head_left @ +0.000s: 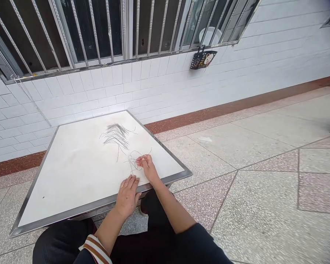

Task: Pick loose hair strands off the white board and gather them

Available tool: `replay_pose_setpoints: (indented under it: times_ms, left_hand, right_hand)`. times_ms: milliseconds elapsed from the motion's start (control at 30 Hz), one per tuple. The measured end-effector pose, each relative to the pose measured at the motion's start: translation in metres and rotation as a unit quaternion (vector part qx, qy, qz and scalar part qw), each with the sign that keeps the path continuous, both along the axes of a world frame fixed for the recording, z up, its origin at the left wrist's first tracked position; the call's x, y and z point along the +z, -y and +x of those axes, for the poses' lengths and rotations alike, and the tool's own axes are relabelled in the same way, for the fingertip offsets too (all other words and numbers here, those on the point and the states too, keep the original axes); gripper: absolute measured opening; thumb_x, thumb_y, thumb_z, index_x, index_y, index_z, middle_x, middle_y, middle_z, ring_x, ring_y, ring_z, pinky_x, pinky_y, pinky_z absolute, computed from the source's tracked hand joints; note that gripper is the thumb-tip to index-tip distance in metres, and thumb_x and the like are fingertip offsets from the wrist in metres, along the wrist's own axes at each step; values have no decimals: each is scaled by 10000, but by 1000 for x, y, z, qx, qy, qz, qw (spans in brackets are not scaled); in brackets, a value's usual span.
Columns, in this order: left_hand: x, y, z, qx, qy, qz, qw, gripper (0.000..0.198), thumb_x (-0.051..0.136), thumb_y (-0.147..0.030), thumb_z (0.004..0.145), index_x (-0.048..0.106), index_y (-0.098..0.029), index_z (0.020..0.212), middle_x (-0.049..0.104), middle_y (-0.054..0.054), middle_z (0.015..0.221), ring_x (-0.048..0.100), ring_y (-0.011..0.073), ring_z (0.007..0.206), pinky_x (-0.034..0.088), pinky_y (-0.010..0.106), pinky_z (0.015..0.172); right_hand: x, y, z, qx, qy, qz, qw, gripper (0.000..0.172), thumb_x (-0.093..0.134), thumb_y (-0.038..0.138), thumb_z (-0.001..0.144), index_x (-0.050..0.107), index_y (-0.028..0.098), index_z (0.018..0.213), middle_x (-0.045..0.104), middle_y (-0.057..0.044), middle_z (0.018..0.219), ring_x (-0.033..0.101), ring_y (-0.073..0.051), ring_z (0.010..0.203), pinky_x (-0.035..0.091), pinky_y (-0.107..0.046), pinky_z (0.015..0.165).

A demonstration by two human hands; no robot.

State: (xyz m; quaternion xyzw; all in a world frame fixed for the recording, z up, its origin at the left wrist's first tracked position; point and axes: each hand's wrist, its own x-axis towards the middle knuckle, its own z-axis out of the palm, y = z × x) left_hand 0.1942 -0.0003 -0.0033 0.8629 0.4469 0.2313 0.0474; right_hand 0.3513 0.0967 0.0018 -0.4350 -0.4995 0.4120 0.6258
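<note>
My right hand (pixel 146 164) is closed in a pinch over the near right part of the white table. Its fingertips hold a thin dark strand (pixel 131 158) that curls in loose loops; whether it is wire or thread I cannot tell. Just left of it, my left hand (pixel 128 191) lies flat near the table's front edge, fingers stretched out, fingertips close to the lower end of the looped strand. Farther back lies a loose pile of thin dark strands (pixel 117 135), mostly side by side, with a few stray ends sticking out.
The white table (pixel 79 165) has a grey metal rim and stands close to a white tiled wall (pixel 159 84). Above are barred windows (pixel 99 29), with a dark patterned bag (pixel 202 59) hanging from the bars. Speckled stone floor (pixel 264 198) spreads to the right.
</note>
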Motion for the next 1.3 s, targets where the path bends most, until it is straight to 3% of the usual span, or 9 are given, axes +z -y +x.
replay_pose_setpoints:
  times_ms: [133,433,800,1100,1300]
  left_hand:
    - [0,-1,-1,7,3,-3,1000,554,520,-229,896,360,-162,1422,451,141,1453,391,263,1364,362,491,1096]
    - [0,2,2,13,-28,7,999,524,472,-255,923,354,-186,1429,411,112,1490,321,271,1402,342,502,1099]
    - [-2,2,3,12,-34,12,999,552,451,-250,930,308,-191,1461,380,104,1512,247,286,1433,327,506,1105]
    - [5,2,6,19,-60,-4,998,576,470,-247,919,304,-163,1465,349,131,1524,242,329,1428,331,534,1096]
    - [2,3,2,34,-26,11,999,573,527,-282,902,344,-245,1444,412,98,1485,216,336,1436,277,593,1114]
  right_hand:
    - [-1,2,-4,-34,18,5,999,271,426,522,914,450,252,931,627,-46,973,621,-187,880,533,-376,783]
    - [-8,1,-5,-37,49,-25,998,261,443,493,910,467,233,900,607,-30,838,573,-171,708,514,-357,697]
    - [-2,5,-8,33,39,-63,997,302,481,506,872,509,230,991,597,-7,779,560,-158,655,503,-325,638]
    - [12,24,-18,116,107,-5,987,237,439,412,929,532,252,1078,574,-2,815,534,-166,735,468,-346,767]
    - [12,24,-15,83,70,30,994,249,430,483,935,473,245,994,558,-11,784,527,-173,718,479,-352,730]
